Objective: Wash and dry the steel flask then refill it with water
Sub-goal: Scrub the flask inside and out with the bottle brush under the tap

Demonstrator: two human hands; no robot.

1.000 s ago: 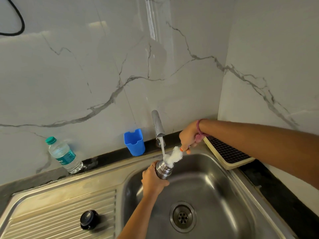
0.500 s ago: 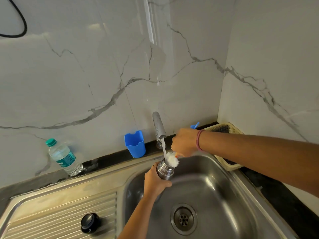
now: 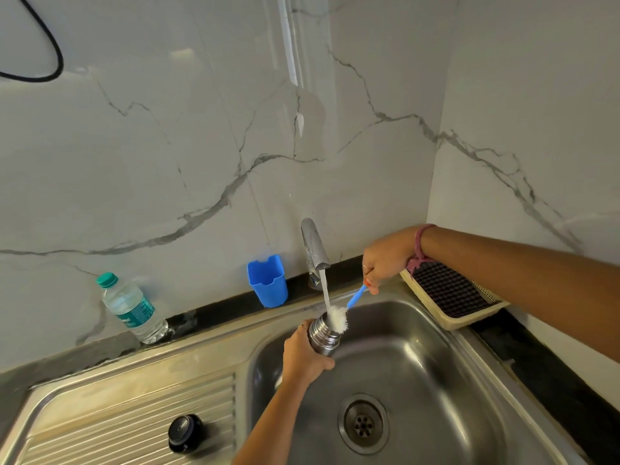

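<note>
My left hand [image 3: 306,357] grips the steel flask [image 3: 322,334] over the sink basin [image 3: 419,357], its mouth tilted up under the running tap [image 3: 313,245]. A thin stream of water falls onto the mouth. My right hand [image 3: 385,258] holds the blue handle of a bottle brush [image 3: 339,317]. The brush's white bristle head sits partly in the flask's mouth. The flask's black lid [image 3: 185,432] lies on the ribbed drainboard at the lower left.
A blue plastic cup [image 3: 267,280] stands against the marble wall left of the tap. A water bottle [image 3: 132,308] with a teal cap leans further left. A beige tray [image 3: 449,297] with a dark mesh sits in the right corner. The drain [image 3: 363,423] lies low in the basin.
My right hand has risen and pulled back, drawing the brush out until its blue handle shows. The flask stays under the stream.
</note>
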